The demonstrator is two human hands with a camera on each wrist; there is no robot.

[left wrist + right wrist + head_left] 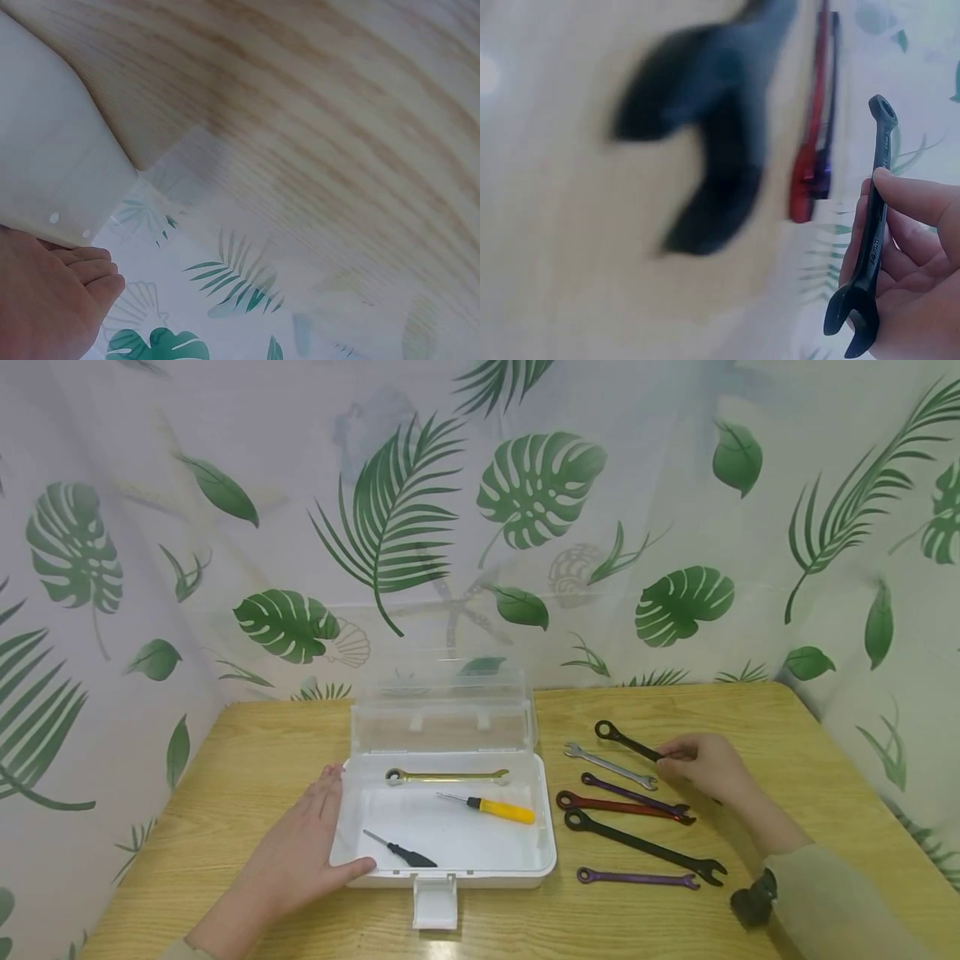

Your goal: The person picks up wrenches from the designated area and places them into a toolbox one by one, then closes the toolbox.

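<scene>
My right hand (708, 766) pinches a black combination wrench (628, 742) between thumb and fingers, its ring end pointing away to the left. In the right wrist view that wrench (874, 217) lies along the fingers with its open jaw near the palm. My left hand (300, 839) rests against the left side of a white toolbox (550, 852), fingers straight and thumb at the front rim. Inside the box are a gold wrench (450, 776), a yellow-handled screwdriver (506, 811) and a black screwdriver (411, 857). The clear lid (442, 727) stands raised behind.
Right of the box lie a silver wrench (611, 767), a dark purple wrench (626, 792), a red wrench (615, 806), a large black wrench (637, 843) and a purple wrench (637, 878). The front latch (435, 906) hangs down. A leaf-printed cloth (420, 652) backs the wooden table (270, 735).
</scene>
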